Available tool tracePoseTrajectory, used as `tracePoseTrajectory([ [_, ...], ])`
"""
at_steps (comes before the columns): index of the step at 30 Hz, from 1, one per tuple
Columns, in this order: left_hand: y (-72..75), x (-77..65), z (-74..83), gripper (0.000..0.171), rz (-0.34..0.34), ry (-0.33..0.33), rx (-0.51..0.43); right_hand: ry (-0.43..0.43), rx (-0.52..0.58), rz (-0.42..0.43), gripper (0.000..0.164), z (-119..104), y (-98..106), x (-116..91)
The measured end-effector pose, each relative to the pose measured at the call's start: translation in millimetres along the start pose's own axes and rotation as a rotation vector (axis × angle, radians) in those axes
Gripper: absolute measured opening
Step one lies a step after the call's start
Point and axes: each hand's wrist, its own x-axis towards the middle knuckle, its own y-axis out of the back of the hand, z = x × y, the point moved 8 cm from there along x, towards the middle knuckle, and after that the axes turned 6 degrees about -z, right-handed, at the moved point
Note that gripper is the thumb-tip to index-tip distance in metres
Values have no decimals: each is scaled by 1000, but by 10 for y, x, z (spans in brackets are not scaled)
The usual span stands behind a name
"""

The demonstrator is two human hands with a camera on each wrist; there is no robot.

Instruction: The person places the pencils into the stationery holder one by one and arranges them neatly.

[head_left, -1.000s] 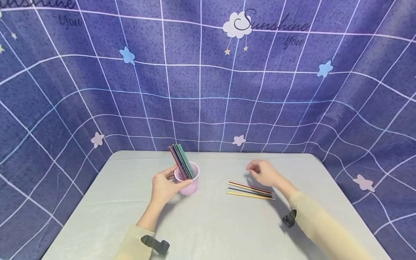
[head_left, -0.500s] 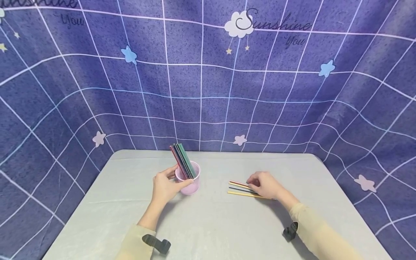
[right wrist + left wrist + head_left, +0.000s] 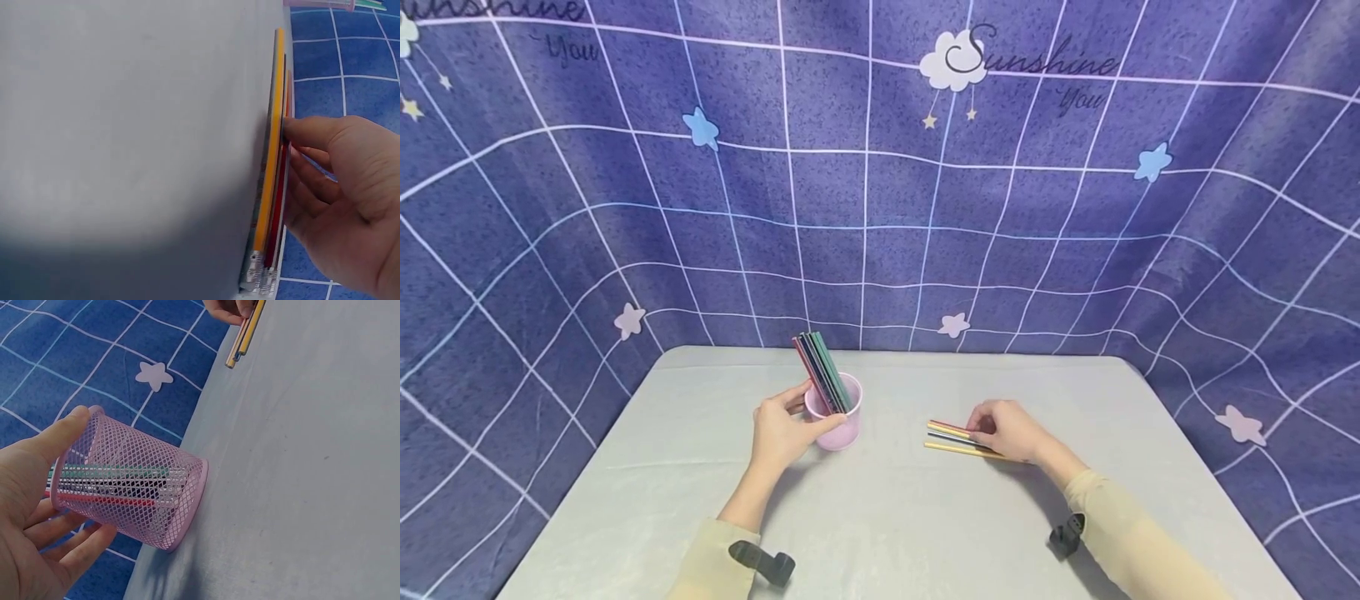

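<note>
A pink mesh pencil cup (image 3: 842, 431) stands on the table, holding several pencils (image 3: 822, 371) in green, dark and red that lean left. My left hand (image 3: 780, 429) grips the cup near its rim, thumb on the near side. To the right, a few loose pencils lie side by side, among them a yellow pencil (image 3: 270, 144) with a metal end and a red pencil (image 3: 279, 206). My right hand (image 3: 1006, 429) is over them, thumb and fingertips pinching the red pencil. Its palm and fingers hide the rear part of the bundle in the head view.
The pale table (image 3: 880, 525) has a rounded back edge. Right behind it hangs a purple-blue curtain (image 3: 880, 192) with a white grid and stars, which also covers both sides. A dark strap device is worn on each sleeve.
My right hand has come down from above the pencils and moved slightly left onto them, and its fingertips have closed on the red pencil. The left hand and cup have stayed put.
</note>
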Motion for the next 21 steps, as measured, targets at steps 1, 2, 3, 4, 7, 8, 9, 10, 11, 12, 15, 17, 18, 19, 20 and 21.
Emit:
tracePoseTrajectory([
  [1, 0, 1, -1, 85, 0, 0, 1, 0, 2, -6, 10, -1, -1, 4],
  [2, 1, 2, -2, 84, 1, -1, 3, 6, 3, -11, 10, -4, 2, 12],
  [3, 0, 4, -3, 84, 1, -2, 4, 10, 2, -14, 9, -6, 12, 23],
  [4, 0, 4, -5, 84, 1, -1, 6, 13, 1, -15, 8, -11, 28, 36],
  [7, -3, 8, -12, 84, 2, 1, 10, 35, -4, 4, 4, -35, 122, 92],
  [8, -7, 9, -13, 84, 2, 2, 8, 43, -7, 15, 5, -48, 169, 114],
  [9, -10, 9, -13, 84, 1, 3, 7, 51, -6, 27, 6, -64, 221, 138],
  [10, -9, 8, -13, 84, 1, 5, 7, 58, -2, 43, 6, -88, 277, 167],
  [11, -10, 9, -12, 84, 1, 6, 9, 62, 1, 58, 7, -113, 337, 198],
  [12, -10, 9, -10, 84, -1, 6, 9, 56, 5, 71, 7, -143, 399, 230],
  [15, -8, 7, -2, 83, -4, 8, 12, 53, 29, 141, 8, -272, 584, 340],
  [17, -7, 7, 2, 83, -6, 9, 11, 50, 47, 200, 10, -392, 696, 414],
  [18, -6, 7, 4, 82, -7, 10, 9, 57, 62, 230, 10, -468, 748, 452],
  [19, -6, 5, 5, 82, -7, 12, 8, 69, 75, 262, 10, -547, 794, 488],
  [20, -8, 5, 6, 82, -8, 13, 6, 77, 89, 287, 10, -632, 838, 521],
  [21, -11, 5, 6, 82, -8, 14, 5, 88, 109, 306, 10, -715, 870, 557],
])
